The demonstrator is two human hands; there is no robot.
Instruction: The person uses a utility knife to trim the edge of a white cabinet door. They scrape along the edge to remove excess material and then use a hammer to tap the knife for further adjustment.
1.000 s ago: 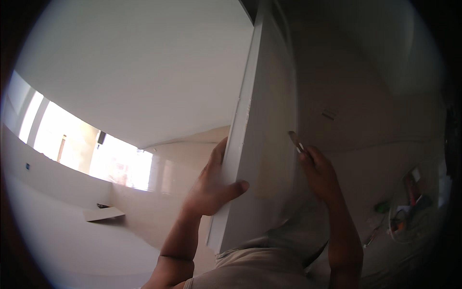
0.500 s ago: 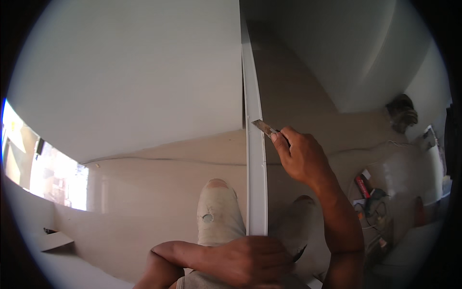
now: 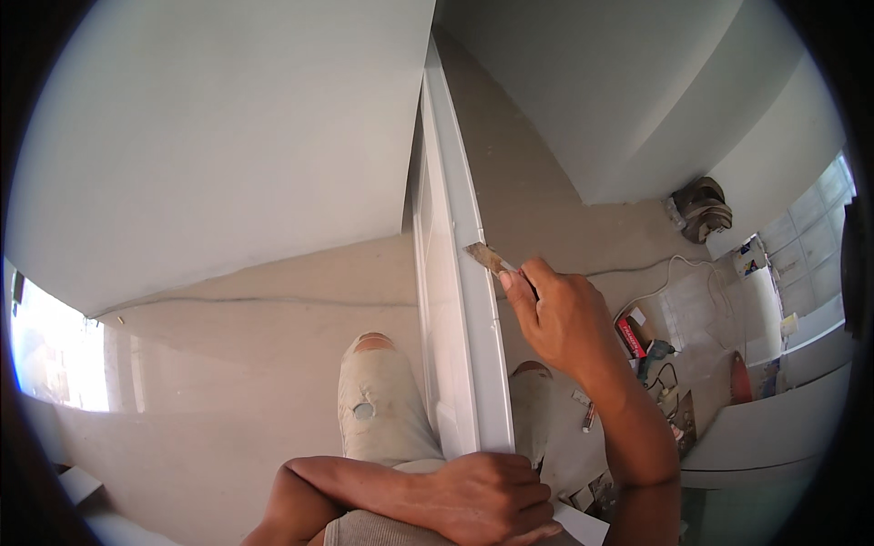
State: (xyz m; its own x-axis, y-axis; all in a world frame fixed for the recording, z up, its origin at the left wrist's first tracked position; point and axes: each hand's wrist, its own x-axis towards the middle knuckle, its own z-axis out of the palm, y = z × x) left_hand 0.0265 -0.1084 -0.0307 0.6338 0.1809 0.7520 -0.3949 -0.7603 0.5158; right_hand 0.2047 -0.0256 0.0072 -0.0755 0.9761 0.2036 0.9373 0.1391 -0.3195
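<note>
A long white door-like panel [image 3: 444, 300] stands on its narrow side between my legs, running away from me. My right hand [image 3: 569, 314] is closed around a putty knife [image 3: 492, 258]. Its flat, stained blade lies against the panel's upper edge, about midway along. At the near end, my left hand [image 3: 492, 496] is curled over the panel, its fingers bent and the grip partly hidden beneath the knuckles. A small nick shows in the edge strip nearer to me than the blade.
Across the beige floor runs a thin cable [image 3: 246, 299]. At right lie a red box [image 3: 633, 333], a power drill [image 3: 654, 357] and assorted small tools. A dark bundle [image 3: 703, 209] sits by the far right wall. A large pale wall [image 3: 228, 118] rises at left.
The view has swung rightward, and the panel now appears slanted with its left face showing. The putty knife remains on the edge in my right hand; my left hand stays at the near end.
</note>
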